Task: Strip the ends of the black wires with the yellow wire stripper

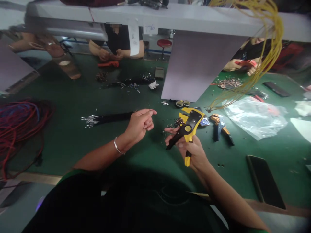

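My right hand point(196, 149) is wrapped round the handles of a yellow and black wire stripper point(190, 124), its jaws pointing up and to the left. To the left of the tool, my left hand point(141, 122) is closed in a pinch, with a thin wire point(149, 105) just showing at the fingertips. Behind that hand lies a bundle of black wires point(111, 117), with pale metal ends point(89, 120) fanned out at its left. Small copper-coloured terminals point(178, 122) lie in a heap just beyond the stripper, partly hidden by it.
Red and blue cables point(21, 121) are coiled at left. To the right lie another pair of pliers point(220, 127), a clear plastic bag point(257, 116) and a phone point(266, 181). Tape rolls point(182, 103) sit by a panel point(194, 64). Yellow wires point(277, 42) hang from the shelf. Two people work opposite.
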Available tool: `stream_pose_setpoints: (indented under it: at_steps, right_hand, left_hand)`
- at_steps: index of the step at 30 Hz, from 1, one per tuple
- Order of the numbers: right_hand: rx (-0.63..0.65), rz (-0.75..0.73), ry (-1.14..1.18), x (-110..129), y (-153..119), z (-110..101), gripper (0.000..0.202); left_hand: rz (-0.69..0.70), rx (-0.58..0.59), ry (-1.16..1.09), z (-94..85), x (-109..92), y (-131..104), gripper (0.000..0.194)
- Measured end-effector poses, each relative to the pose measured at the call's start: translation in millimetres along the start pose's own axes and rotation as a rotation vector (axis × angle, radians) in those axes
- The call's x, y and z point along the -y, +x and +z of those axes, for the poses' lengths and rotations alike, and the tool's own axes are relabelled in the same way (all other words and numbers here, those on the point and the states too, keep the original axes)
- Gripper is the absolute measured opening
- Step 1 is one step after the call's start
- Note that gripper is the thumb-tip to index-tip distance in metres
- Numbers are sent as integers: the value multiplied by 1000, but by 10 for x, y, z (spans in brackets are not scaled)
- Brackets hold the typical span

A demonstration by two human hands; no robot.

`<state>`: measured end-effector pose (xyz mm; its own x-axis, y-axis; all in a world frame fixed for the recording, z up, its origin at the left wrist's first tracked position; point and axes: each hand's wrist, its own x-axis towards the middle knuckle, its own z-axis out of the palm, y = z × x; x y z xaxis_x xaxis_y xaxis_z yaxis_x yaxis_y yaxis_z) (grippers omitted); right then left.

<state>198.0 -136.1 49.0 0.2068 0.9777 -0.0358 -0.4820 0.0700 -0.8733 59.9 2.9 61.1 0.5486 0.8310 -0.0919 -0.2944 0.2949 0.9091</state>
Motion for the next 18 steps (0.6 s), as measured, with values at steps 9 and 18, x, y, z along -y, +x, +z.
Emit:
stream_pose_setpoints:
  at_steps: [9,18]
  right_hand:
    - [17,-53,33,-51,71,-2,35]
    - [16,-68,58,-61,69,-34,34]
  left_hand:
    - [-22,20,-15,6,58,-5,11]
    - [-25,25,-29,18,86,2,10]
